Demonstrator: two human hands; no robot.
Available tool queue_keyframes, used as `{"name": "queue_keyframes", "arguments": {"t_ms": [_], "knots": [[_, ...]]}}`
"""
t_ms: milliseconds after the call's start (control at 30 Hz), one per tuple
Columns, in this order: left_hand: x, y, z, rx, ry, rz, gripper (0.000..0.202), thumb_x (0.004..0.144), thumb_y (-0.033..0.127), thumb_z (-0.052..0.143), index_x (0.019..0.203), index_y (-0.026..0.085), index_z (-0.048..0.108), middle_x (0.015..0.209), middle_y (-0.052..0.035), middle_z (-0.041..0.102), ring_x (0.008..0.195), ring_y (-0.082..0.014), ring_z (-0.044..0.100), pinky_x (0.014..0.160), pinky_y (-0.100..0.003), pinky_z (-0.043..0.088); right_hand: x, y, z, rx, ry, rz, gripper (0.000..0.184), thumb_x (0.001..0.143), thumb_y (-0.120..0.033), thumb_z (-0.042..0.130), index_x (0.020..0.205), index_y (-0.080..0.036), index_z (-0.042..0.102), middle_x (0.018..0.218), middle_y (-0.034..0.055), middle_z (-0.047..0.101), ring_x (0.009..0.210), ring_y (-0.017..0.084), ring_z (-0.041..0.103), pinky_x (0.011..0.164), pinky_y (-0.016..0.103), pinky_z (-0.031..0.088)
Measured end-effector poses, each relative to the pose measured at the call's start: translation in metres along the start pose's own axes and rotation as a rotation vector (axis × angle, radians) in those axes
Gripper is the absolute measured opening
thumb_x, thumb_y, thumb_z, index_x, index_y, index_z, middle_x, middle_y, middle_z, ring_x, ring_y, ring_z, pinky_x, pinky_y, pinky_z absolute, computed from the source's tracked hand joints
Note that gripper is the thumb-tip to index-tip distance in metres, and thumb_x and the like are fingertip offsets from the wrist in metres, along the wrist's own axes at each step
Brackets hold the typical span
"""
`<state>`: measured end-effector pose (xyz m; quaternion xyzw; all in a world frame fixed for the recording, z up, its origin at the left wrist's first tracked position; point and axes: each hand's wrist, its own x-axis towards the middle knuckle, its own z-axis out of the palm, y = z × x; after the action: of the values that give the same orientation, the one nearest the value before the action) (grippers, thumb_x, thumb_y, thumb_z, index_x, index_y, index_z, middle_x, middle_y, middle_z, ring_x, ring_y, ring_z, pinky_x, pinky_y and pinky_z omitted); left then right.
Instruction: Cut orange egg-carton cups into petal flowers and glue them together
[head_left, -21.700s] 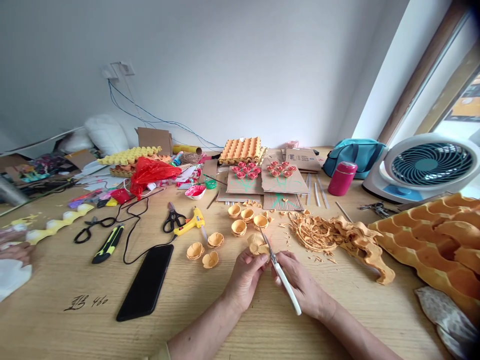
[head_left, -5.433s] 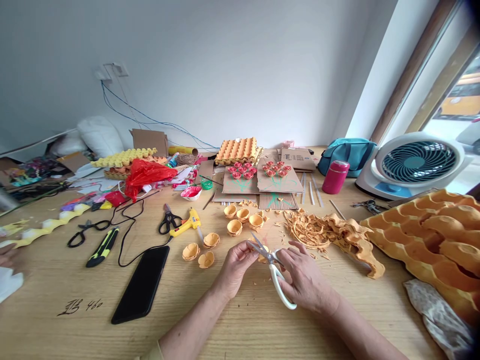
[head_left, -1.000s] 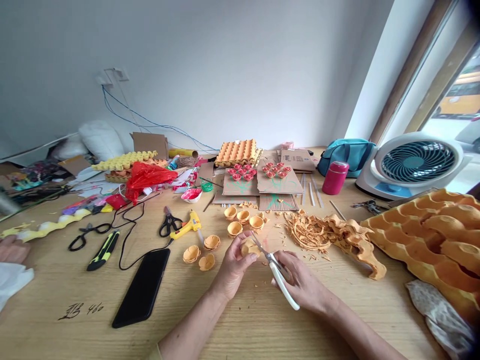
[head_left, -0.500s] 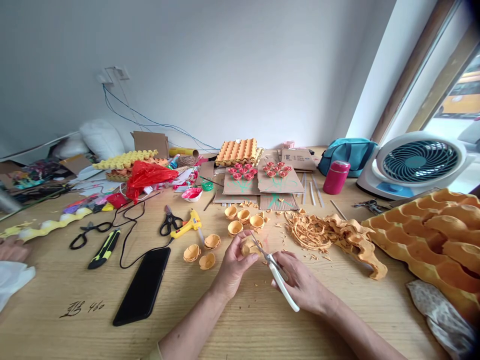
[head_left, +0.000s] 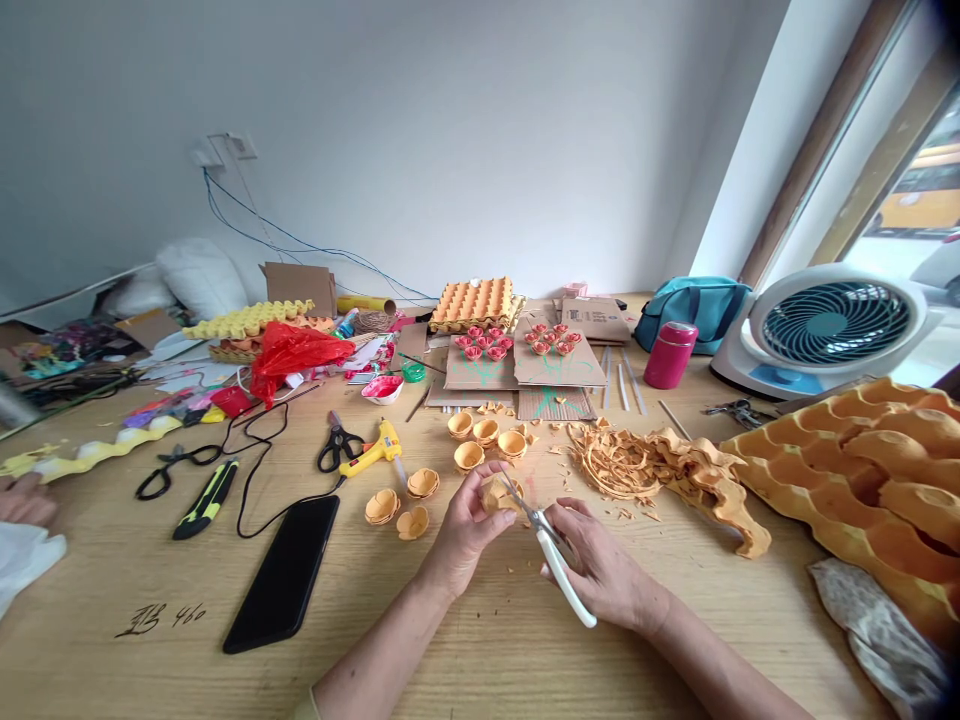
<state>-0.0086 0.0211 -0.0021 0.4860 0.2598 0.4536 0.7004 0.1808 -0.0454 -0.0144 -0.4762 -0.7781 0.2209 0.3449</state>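
Observation:
My left hand (head_left: 465,525) is closed round a small orange egg-carton cup (head_left: 496,494), held just above the wooden table. My right hand (head_left: 604,565) grips white-handled scissors (head_left: 551,555); their blades point up-left and meet the cup's edge. Just beyond my hands lie three cut orange cups (head_left: 486,440) in a cluster, and three flattened petal-shaped cups (head_left: 401,500) lie to the left. A heap of orange trimmings (head_left: 619,462) sits to the right of the hands.
A black phone (head_left: 283,572), yellow glue gun (head_left: 373,450), black scissors (head_left: 336,445) and a utility knife (head_left: 201,500) lie at left. A large orange egg tray (head_left: 862,460), fan (head_left: 829,330), red flask (head_left: 669,354) and teal bag (head_left: 697,305) stand at right. Another person's hand (head_left: 22,498) shows at far left.
Over the last second my hands have barely shifted; the scissors sit slightly lower against the cup. Several seconds ago the blades were spread wider.

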Motion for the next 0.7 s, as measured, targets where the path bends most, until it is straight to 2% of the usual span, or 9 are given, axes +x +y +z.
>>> {"name": "queue_keyframes", "arguments": {"t_ms": [167, 700], "knots": [[0.0008, 0.0011, -0.0005, 0.000, 0.017, -0.001, 0.053, 0.067, 0.023, 0.084, 0.116, 0.024, 0.063, 0.102, -0.0004, 0.069, 0.093, -0.0158, 0.063, 0.087, -0.027, 0.048, 0.0003, -0.0017, -0.0002, 0.014, 0.014, 0.009, 0.029, 0.092, -0.043, 0.057, 0.078, -0.024, 0.041, 0.080, 0.0025, 0.055, 0.079, 0.022, 0.049, 0.079, 0.038, 0.043], [0.0027, 0.0013, -0.0029, -0.112, 0.022, -0.006, 0.055, 0.067, 0.021, 0.084, 0.117, 0.022, 0.060, 0.092, 0.0013, 0.067, 0.086, -0.0133, 0.060, 0.083, -0.027, 0.047, -0.0002, -0.0047, 0.0009, 0.001, 0.002, 0.042, 0.029, 0.094, -0.041, 0.049, 0.075, -0.024, 0.037, 0.073, 0.0008, 0.051, 0.071, 0.020, 0.045, 0.074, 0.036, 0.039]]}}
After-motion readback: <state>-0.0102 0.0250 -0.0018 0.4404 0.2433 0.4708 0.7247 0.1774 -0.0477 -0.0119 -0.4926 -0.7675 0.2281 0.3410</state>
